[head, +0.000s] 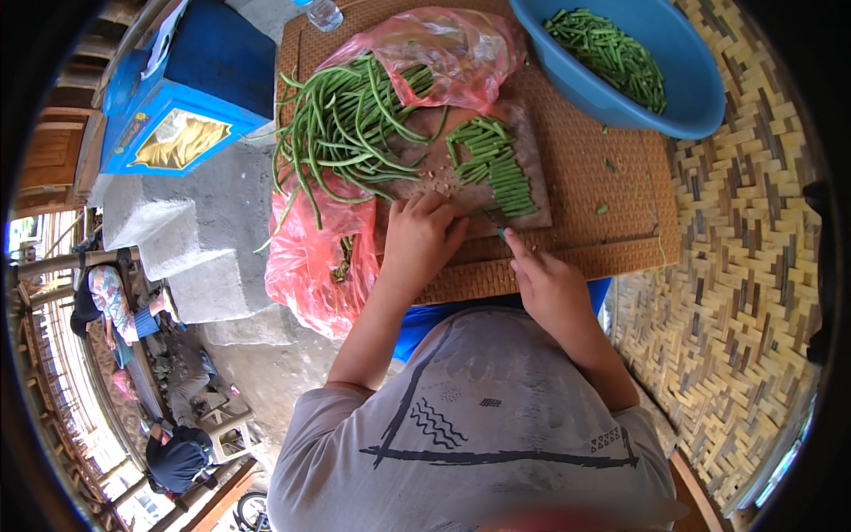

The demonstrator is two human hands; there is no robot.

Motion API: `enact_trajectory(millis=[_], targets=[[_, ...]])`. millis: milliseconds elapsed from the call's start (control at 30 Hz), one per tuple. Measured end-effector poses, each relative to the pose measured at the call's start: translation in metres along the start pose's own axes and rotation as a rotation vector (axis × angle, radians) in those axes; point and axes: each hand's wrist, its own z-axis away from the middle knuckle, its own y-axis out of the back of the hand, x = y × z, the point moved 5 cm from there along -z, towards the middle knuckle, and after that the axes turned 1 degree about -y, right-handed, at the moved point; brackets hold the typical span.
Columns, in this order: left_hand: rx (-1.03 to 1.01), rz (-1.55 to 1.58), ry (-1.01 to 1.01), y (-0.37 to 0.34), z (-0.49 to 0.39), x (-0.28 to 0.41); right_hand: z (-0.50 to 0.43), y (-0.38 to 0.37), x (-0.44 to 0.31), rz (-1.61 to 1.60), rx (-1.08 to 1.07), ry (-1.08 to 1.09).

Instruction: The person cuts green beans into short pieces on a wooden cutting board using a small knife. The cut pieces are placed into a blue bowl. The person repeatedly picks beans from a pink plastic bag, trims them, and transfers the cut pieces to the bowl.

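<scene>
My right hand [546, 278] grips a knife [496, 222], its index finger stretched along the back and its blade at the near end of the cut beans. To its left, my left hand [425, 229] rests on the cutting board [540, 174] with bent fingers; what lies under them is mostly hidden. Short cut pieces of long bean [495, 166] lie on the board, the nearer ones lined up in a neat row. Beyond my left hand a heap of whole long beans [339, 133] spreads from a red plastic bag [452, 50] onto the board.
A blue plastic basin [698, 100] with cut beans stands on the woven table [598, 199] at the far right. Another red bag [319, 266] hangs over the left edge. A water bottle [324, 14], a blue cabinet [193, 86], concrete steps [193, 266] and two seated people are to the left.
</scene>
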Motion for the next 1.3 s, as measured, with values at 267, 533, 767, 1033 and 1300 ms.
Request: enact_trajectory(millis=[267,533,767,1033,1300], targets=[[-0.003,0.002,-0.016,-0.002,0.002,-0.003,-0.003,0.002,-0.008,0.063,-0.094,-0.066],[0.027,0.028,-0.028,-0.002,0.003,-0.004,-0.007,0.006,-0.017,0.124,-0.145,-0.065],[0.025,0.022,-0.024,-0.001,0.004,-0.003,-0.006,0.007,-0.02,0.153,-0.15,-0.049],[-0.019,0.013,-0.022,0.001,0.005,0.002,-0.005,0.003,-0.026,0.297,-0.255,-0.027],[-0.004,-0.019,-0.019,0.011,0.008,0.005,-0.012,-0.003,-0.015,0.212,-0.197,0.016]])
